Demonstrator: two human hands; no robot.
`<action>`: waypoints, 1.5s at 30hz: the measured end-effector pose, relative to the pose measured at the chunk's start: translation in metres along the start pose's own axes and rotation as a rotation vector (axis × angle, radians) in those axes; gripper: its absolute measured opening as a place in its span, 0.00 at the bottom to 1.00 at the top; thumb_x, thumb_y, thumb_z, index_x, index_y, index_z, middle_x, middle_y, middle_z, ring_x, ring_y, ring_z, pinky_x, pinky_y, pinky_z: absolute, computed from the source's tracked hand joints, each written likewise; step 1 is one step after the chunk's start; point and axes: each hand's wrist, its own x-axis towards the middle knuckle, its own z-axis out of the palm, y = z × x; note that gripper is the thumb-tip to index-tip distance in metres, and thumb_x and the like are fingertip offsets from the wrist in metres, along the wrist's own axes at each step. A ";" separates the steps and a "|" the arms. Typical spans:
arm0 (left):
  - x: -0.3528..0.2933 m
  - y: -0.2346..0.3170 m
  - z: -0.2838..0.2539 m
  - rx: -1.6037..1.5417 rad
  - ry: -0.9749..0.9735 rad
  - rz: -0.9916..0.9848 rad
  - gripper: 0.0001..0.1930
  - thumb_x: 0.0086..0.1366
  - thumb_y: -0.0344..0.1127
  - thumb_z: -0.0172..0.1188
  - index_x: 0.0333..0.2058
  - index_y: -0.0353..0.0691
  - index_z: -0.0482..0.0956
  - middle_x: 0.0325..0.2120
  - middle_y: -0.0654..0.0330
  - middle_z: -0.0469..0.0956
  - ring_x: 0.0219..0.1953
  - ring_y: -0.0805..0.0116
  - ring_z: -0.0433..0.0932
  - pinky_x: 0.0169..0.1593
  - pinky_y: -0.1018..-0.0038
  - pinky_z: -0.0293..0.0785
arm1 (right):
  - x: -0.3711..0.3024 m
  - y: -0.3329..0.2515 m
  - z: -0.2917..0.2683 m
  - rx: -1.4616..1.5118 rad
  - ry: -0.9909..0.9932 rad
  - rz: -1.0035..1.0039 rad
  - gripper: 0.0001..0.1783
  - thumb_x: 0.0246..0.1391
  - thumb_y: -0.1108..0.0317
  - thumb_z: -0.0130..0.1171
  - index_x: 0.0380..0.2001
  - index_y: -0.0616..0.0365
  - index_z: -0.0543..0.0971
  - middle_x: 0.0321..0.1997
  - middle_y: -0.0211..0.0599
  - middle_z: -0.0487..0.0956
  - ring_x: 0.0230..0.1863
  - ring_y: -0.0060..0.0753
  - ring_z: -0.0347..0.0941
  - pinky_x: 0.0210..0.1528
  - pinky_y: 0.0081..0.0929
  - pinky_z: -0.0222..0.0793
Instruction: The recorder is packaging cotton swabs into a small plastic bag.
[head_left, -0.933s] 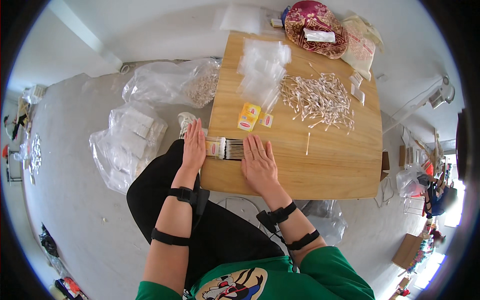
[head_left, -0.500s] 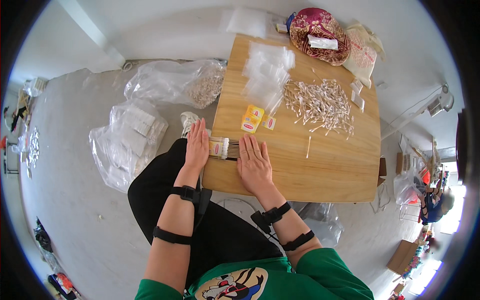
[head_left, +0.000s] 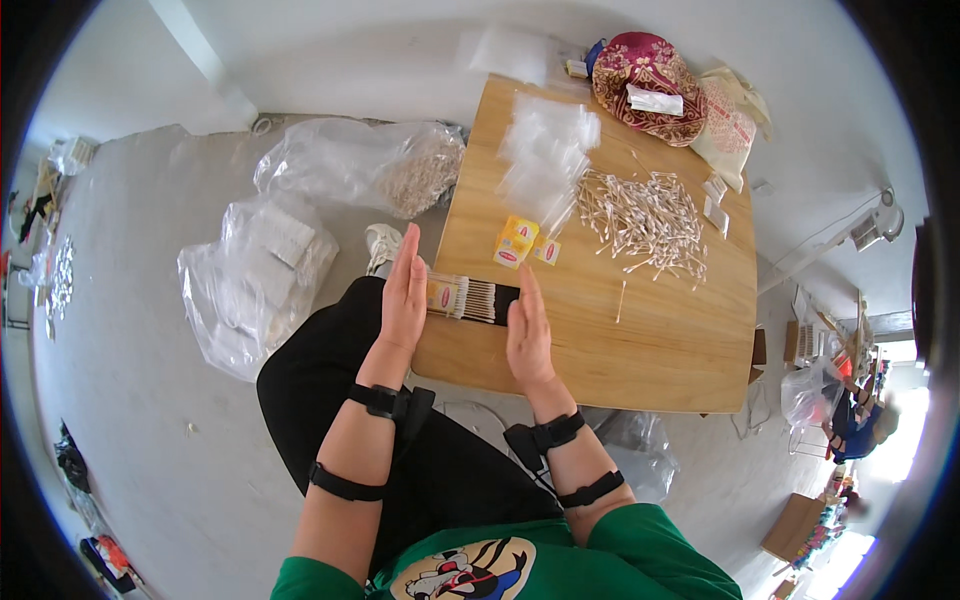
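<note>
A row of cotton swabs [head_left: 480, 299] lies near the table's left edge, partly inside a clear sleeve with a yellow card [head_left: 441, 294] in it. A dark strip [head_left: 507, 304] shows at the swabs' right end. My left hand [head_left: 403, 305] stands on edge beside the sleeve's left end, fingers stretched out. Facing it, my right hand [head_left: 528, 338] is also straight-fingered, by the dark strip; whether it touches the strip I cannot tell. Neither palm grips anything. Just beyond lie small yellow cards [head_left: 515, 240].
Clear plastic sleeves [head_left: 548, 155] and a heap of loose swabs [head_left: 648, 222] cover the far part of the wooden table [head_left: 580, 365]. A patterned maroon bundle [head_left: 647, 75] and a cream cloth bag [head_left: 725, 130] sit at the back. Filled plastic bags [head_left: 262, 285] rest on the floor at left.
My right hand has lifted off the swabs and turned on edge, moving right and uncovering the swab ends and dark strip. My left hand has turned more upright beside the sleeve.
</note>
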 end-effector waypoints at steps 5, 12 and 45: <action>-0.003 0.005 0.001 -0.803 0.037 -0.276 0.30 0.79 0.50 0.33 0.69 0.35 0.53 0.69 0.52 0.57 0.72 0.60 0.53 0.73 0.66 0.44 | 0.013 0.000 0.026 0.549 0.073 0.167 0.27 0.74 0.60 0.35 0.69 0.62 0.58 0.72 0.43 0.60 0.73 0.39 0.53 0.73 0.34 0.47; -0.001 0.005 -0.003 -1.013 0.118 -0.381 0.31 0.78 0.52 0.30 0.69 0.34 0.52 0.67 0.48 0.60 0.70 0.58 0.57 0.73 0.65 0.46 | 0.018 -0.018 0.042 0.458 0.110 0.247 0.29 0.73 0.55 0.33 0.66 0.68 0.61 0.69 0.50 0.64 0.71 0.43 0.57 0.72 0.37 0.49; 0.001 -0.010 -0.023 0.824 -0.338 0.466 0.27 0.64 0.30 0.48 0.63 0.33 0.63 0.57 0.49 0.70 0.64 0.52 0.65 0.69 0.56 0.57 | 0.003 -0.024 0.028 -0.581 -0.325 -0.133 0.44 0.60 0.47 0.51 0.67 0.72 0.57 0.71 0.55 0.60 0.75 0.50 0.50 0.75 0.47 0.41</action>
